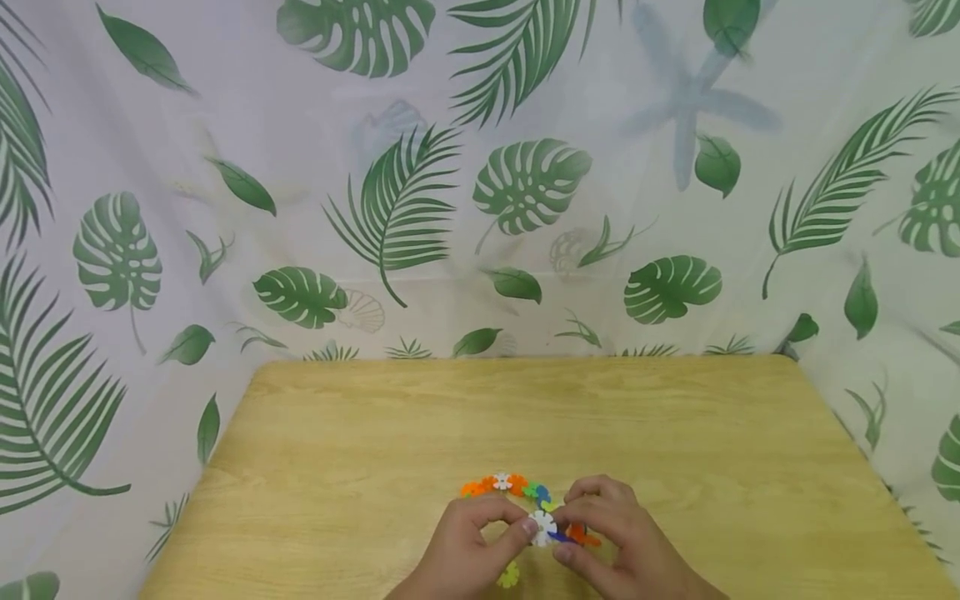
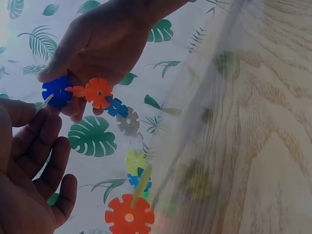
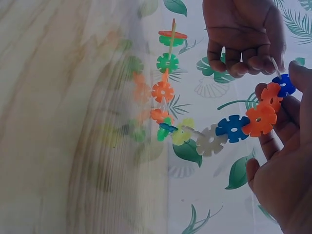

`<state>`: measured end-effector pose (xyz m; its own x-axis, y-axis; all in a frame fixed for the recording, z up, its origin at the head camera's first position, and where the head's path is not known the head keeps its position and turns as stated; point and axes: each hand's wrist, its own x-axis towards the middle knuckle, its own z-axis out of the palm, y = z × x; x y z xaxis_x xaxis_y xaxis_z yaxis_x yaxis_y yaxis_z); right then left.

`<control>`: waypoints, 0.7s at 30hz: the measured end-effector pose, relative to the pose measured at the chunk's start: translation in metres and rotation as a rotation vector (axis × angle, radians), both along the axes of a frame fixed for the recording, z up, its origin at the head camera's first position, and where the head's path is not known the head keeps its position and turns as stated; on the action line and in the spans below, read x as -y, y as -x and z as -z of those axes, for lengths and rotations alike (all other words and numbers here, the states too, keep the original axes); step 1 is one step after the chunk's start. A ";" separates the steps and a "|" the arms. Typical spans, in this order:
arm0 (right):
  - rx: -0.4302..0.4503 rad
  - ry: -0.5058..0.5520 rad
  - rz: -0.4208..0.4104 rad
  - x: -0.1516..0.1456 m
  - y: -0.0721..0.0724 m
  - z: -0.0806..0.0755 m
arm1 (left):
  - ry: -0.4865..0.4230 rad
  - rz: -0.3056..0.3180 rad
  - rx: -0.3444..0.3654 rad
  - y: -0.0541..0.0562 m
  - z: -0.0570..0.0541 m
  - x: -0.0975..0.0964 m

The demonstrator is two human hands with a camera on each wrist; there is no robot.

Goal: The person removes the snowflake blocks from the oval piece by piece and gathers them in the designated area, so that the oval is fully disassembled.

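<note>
Above the table, my left hand (image 1: 476, 542) pinches a white notched plastic disc (image 1: 542, 527) between thumb and fingertips. My right hand (image 1: 633, 537) grips a dark blue notched disc (image 2: 57, 91) at one end of a chain of interlocked discs. The white disc, edge-on in the left wrist view, meets the blue disc's rim; whether it is slotted in cannot be told. From the blue disc the chain runs through orange discs (image 3: 260, 120), a blue one (image 3: 232, 128), a greyish white one (image 3: 210, 140) and several more, curving behind the hands.
The wooden table (image 1: 375, 425) stretches beyond the hands to a leaf-print cloth (image 1: 450, 317) hanging at the back and sides. A yellow-green disc (image 1: 509, 575) shows below the left hand, near the front. The chain's far arc lies just past the fingers.
</note>
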<state>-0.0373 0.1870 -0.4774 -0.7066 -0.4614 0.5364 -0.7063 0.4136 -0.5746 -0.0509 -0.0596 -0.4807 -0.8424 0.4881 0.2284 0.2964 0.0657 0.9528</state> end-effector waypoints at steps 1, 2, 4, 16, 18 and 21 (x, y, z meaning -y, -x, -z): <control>-0.003 -0.005 -0.003 0.000 0.001 -0.001 | -0.006 0.001 -0.003 0.001 -0.001 0.000; -0.007 -0.007 -0.009 0.000 0.002 -0.001 | -0.014 0.004 -0.008 0.001 -0.002 -0.001; -0.001 -0.014 -0.020 0.000 0.004 -0.003 | -0.026 0.004 -0.021 0.002 -0.003 -0.001; 0.095 -0.012 -0.073 0.001 0.003 -0.006 | -0.014 -0.004 -0.083 0.000 -0.003 0.001; 0.100 -0.011 -0.075 0.000 0.003 -0.006 | -0.026 0.005 -0.104 0.000 -0.003 0.000; 0.107 -0.007 -0.077 0.000 0.002 -0.006 | -0.041 0.011 -0.150 0.000 -0.002 -0.001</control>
<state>-0.0392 0.1875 -0.4718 -0.7224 -0.5196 0.4562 -0.6705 0.3650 -0.6459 -0.0505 -0.0588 -0.4787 -0.7922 0.4846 0.3710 0.4357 0.0233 0.8998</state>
